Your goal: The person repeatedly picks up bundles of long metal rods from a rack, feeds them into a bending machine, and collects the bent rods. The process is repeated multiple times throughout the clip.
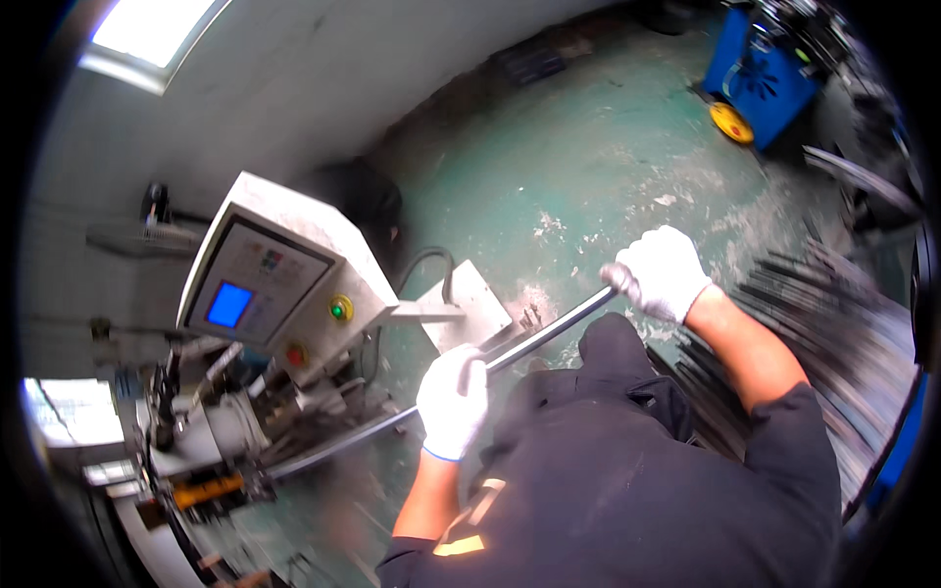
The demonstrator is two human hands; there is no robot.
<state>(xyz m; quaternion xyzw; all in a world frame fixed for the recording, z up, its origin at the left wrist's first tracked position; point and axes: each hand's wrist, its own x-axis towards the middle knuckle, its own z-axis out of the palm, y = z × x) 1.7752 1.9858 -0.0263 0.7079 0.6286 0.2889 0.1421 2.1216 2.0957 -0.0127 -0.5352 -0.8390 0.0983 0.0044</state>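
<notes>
A long, thin metal tube (pixel 551 331) slants across in front of my body, its right end higher in the picture. My left hand (pixel 453 400), in a white glove, is closed round the tube near its middle. Near the tube's right end, my right hand (pixel 659 274) grips it in a white glove with darkened fingertips. Past my left hand the tube runs down to the left, reaching the machine (pixel 211 436) with its grey cylinder and yellow part. Blur there hides whether the tube touches the machine.
A control box (pixel 284 269) with a blue screen, green button and red button stands left of the tube, on a post with a pale base plate (pixel 470 309). Many long metal bars (pixel 814 343) lie stacked at my right. A blue wheeled machine (pixel 760 83) stands far right.
</notes>
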